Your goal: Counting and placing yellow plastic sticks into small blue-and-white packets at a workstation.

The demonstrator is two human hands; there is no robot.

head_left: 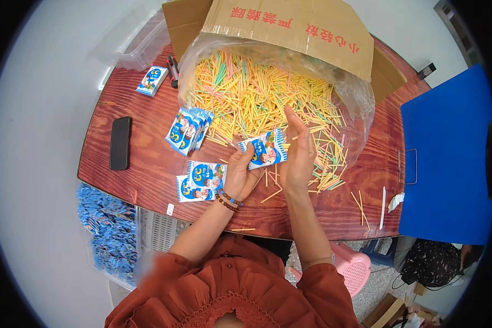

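Note:
My left hand (242,174) pinches a small blue-and-white printed packet (269,148) by its left end, thumb on top. Beside the packet's right end, my right hand (299,156) is held upright with its fingers stretched out and the palm turned toward it. Beyond both hands lies a large heap of thin yellow, pink and green sticks (268,87), spilling from a clear plastic bag (361,117) in a cardboard box (290,30). To the left of my left hand are a stack of similar packets (185,131) and a nearer overlapping pair of packets (208,174).
A black phone (120,143), another packet (152,81) and a red-black cutter (173,71) lie on the left of the wooden table (101,115). Below its left edge stands a bin of blue packets (112,235). A blue board (448,158) stands at the right, near loose sticks (362,210).

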